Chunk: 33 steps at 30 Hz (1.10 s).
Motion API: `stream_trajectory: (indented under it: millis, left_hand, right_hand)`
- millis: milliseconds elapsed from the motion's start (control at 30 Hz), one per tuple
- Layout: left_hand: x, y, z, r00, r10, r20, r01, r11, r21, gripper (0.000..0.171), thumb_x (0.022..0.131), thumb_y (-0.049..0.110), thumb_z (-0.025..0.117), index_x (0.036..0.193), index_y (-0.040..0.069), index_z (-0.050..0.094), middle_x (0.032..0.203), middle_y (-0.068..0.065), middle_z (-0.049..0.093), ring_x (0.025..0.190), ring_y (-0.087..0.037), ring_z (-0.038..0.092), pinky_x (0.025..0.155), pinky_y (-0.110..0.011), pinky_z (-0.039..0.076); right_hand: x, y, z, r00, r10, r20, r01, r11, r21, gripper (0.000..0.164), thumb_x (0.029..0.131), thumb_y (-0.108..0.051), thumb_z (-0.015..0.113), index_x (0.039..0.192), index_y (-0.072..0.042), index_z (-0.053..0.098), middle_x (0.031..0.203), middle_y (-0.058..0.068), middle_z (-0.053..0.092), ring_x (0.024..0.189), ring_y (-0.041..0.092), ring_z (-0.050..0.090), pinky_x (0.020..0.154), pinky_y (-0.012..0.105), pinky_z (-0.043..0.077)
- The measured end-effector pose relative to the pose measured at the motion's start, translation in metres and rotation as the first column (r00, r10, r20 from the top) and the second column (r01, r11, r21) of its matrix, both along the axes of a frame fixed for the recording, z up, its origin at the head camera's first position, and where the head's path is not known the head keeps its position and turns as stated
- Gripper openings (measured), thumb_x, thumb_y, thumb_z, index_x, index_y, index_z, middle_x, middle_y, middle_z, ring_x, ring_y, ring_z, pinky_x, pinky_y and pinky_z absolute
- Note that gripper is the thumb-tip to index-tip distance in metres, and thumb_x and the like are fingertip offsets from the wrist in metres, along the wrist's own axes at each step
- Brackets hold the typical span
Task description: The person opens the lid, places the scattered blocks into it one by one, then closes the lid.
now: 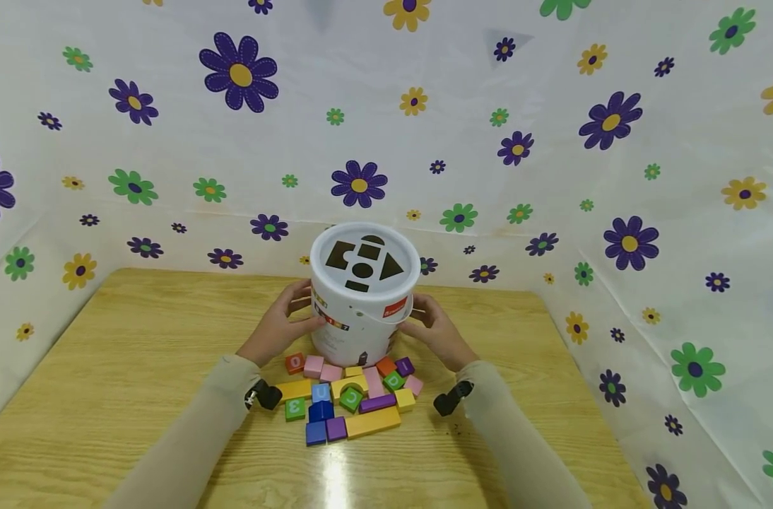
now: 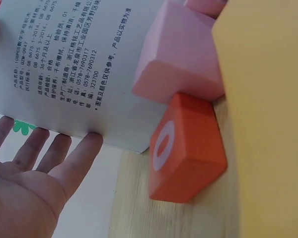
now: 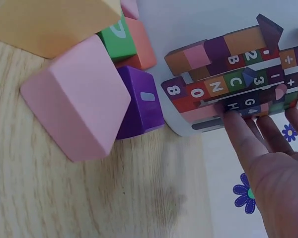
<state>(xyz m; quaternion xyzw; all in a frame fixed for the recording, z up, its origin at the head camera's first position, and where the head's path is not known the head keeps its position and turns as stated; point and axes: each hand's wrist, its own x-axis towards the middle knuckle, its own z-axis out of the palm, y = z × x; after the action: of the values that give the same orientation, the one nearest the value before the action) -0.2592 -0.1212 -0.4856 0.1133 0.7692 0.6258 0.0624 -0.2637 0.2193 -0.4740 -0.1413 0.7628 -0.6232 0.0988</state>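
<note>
In the head view a white bucket (image 1: 348,343) stands behind a group of blocks, its lid (image 1: 342,281) pierced with several shaped holes. On its left side my left hand (image 1: 278,326) holds it, thumb toward the front. Fingertips of that hand press the printed wall in the left wrist view. The right hand (image 1: 439,336) holds the opposite side, beside the thin handle (image 1: 393,322). In the right wrist view its fingers lie on the picture of blocks. Nearest the left hand is a red block (image 2: 188,148); a purple block (image 3: 139,101) is near the right.
Coloured blocks, among them a long yellow block (image 1: 374,423), a green block (image 1: 294,409) and a pink block (image 3: 77,99), lie in front of the bucket on the wooden table (image 1: 488,452). A flower-patterned cloth (image 1: 285,141) hangs behind and to the sides.
</note>
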Motion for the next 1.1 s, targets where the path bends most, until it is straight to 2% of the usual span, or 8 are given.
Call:
stream_trajectory:
  millis: [233, 600, 833, 1100]
  left_hand:
    - [-0.003, -0.002, 0.003, 1.0, -0.003, -0.029, 0.003, 1.0, -0.009, 0.086, 0.09, 0.044, 0.08, 0.16, 0.031, 0.032, 0.163, -0.006, 0.035, 0.15, -0.04, 0.034, 0.114, -0.066, 0.041]
    - [0.004, -0.017, 0.032, 0.996, -0.001, -0.093, -0.002, 0.999, -0.037, 0.084, 0.092, 0.04, 0.079, 0.161, 0.033, 0.03, 0.164, -0.007, 0.033, 0.149, -0.039, 0.034, 0.113, -0.067, 0.042]
    - [0.01, -0.044, 0.048, 0.994, -0.004, -0.109, -0.001, 0.999, -0.048, 0.085, 0.094, 0.036, 0.078, 0.162, 0.03, 0.027, 0.164, -0.009, 0.032, 0.149, -0.042, 0.033, 0.112, -0.069, 0.041]
    - [0.021, -0.082, 0.065, 0.99, 0.023, -0.136, -0.036, 0.995, -0.098, 0.086, 0.095, 0.033, 0.078, 0.163, 0.029, 0.026, 0.164, -0.011, 0.031, 0.149, -0.043, 0.033, 0.109, -0.073, 0.042]
  right_hand:
    - [-0.001, -0.003, 0.005, 0.999, -0.019, -0.033, 0.02, 1.0, 0.019, 0.062, 0.096, -0.026, 0.075, 0.151, -0.018, 0.046, 0.154, 0.007, 0.046, 0.145, 0.033, 0.043, 0.118, 0.056, 0.042]
    - [0.001, -0.017, 0.028, 0.995, -0.009, -0.099, 0.009, 1.0, -0.001, 0.06, 0.096, -0.026, 0.076, 0.149, -0.022, 0.048, 0.15, 0.003, 0.051, 0.141, 0.03, 0.048, 0.117, 0.055, 0.044]
    - [-0.001, -0.042, 0.036, 0.993, 0.012, -0.118, -0.012, 1.0, 0.001, 0.059, 0.095, -0.027, 0.077, 0.148, -0.024, 0.049, 0.149, 0.002, 0.052, 0.14, 0.028, 0.049, 0.115, 0.054, 0.046]
    - [0.001, -0.08, 0.047, 0.992, 0.028, -0.126, -0.029, 1.0, -0.007, 0.059, 0.096, -0.03, 0.076, 0.148, -0.026, 0.05, 0.149, 0.001, 0.052, 0.138, 0.027, 0.051, 0.112, 0.054, 0.049]
